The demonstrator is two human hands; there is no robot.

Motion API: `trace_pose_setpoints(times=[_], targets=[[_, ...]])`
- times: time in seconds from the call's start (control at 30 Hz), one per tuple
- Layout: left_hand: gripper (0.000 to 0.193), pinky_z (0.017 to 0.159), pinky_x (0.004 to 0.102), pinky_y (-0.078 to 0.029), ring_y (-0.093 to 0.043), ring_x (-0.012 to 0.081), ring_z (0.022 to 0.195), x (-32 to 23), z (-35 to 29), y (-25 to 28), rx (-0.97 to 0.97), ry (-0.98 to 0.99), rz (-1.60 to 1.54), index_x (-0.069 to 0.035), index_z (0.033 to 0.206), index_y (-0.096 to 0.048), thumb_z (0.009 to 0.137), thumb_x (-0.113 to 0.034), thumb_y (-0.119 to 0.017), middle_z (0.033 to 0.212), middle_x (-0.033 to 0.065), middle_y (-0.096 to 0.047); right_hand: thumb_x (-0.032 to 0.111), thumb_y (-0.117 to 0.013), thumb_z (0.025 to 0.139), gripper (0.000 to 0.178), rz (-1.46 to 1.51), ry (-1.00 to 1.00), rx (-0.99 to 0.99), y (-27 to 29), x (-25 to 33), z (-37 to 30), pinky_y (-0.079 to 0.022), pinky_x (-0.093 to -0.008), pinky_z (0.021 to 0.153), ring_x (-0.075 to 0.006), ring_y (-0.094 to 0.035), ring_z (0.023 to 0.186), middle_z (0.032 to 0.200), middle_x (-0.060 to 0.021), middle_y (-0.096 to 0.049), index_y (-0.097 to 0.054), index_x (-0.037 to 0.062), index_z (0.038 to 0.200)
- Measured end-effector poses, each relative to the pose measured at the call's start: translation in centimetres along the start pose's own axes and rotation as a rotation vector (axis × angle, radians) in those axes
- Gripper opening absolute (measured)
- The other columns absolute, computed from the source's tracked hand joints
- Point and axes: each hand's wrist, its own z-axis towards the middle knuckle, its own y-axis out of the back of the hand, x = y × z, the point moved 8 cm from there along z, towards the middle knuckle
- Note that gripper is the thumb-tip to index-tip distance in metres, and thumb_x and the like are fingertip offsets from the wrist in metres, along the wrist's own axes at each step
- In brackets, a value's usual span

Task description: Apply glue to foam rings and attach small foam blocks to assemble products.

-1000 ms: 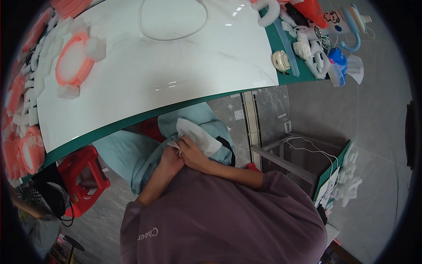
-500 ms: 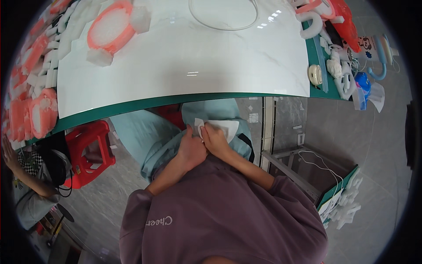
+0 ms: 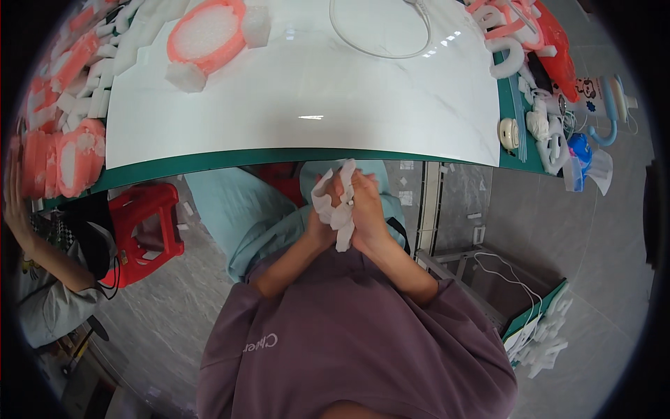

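Note:
A crumpled white tissue point(image 3: 342, 215) is squeezed between my two hands, above my lap and just off the table's front edge. My left hand point(image 3: 321, 225) presses on it from the left, its fingers partly hidden behind the folds. From the other side my right hand point(image 3: 370, 209) closes against the tissue, its fingertips a little blurred. Loose ends of the tissue stick out above and below the hands.
On the white tabletop point(image 3: 300, 105) lie a pink-rimmed oval foam piece point(image 3: 227, 53) and a white cable loop point(image 3: 349, 43). Pink and white foam pieces point(image 3: 80, 164) crowd the left edge. A red stool point(image 3: 167, 216) and another person's arm point(image 3: 59, 262) are at left.
The tissue, spread on my lap under my right hand before, is now bunched between both hands. My hands have risen slightly toward the table edge.

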Motion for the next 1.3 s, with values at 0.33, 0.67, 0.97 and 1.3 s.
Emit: trace_pose_setpoints(times=[0.33,0.67,0.97,1.3], targets=[[0.050,0.097,0.0297,-0.030,-0.037,0.0198,0.116,-3.2,-3.8,-7.4,0.051,-0.123,-0.080,-0.003,0.127,-0.028,0.092,-0.038,-0.023,0.127,0.0100,-0.038,0.009,-0.029,0.090,0.021,-0.647,0.700,0.093,-4.1,5.5,-3.7,-0.039,-0.0206,0.055,-0.0109,-0.051,0.063,0.071,-0.0051,-0.053,-0.047,-0.0018,0.085],[0.036,0.072,0.0243,-0.042,-0.050,0.0117,0.092,-3.8,-5.2,-6.3,-0.253,-0.048,0.110,-0.005,0.117,-0.041,0.090,-0.029,-0.035,0.108,0.0038,-0.050,0.017,-0.031,0.089,0.028,-0.272,0.487,0.112,-2.7,5.1,-3.0,-0.031,-0.0213,0.047,-0.0126,-0.037,0.047,0.055,-0.0048,-0.042,-0.039,0.0045,0.065],[0.012,0.065,0.0216,-0.041,-0.051,0.0087,0.078,-4.9,-4.4,-3.7,-0.171,-0.110,0.421,0.001,0.092,-0.056,0.083,-0.003,-0.051,0.096,0.0051,-0.055,0.024,-0.029,0.089,0.031,-0.018,0.380,0.138,-2.5,7.1,-2.3,-0.027,-0.0245,0.047,-0.0110,-0.027,0.045,0.046,0.0006,-0.027,-0.031,0.0115,0.060],[0.026,0.084,0.0278,-0.040,-0.048,0.0150,0.103,-4.9,-2.6,-5.4,-0.098,-0.044,0.059,-0.002,0.107,-0.045,0.090,-0.019,-0.035,0.117,0.0083,-0.045,0.021,-0.031,0.088,0.026,0.171,0.187,0.222,-3.9,6.4,-1.7,-0.027,-0.0218,0.053,-0.0101,-0.027,0.054,0.050,0.0030,-0.027,-0.033,0.0130,0.063]])
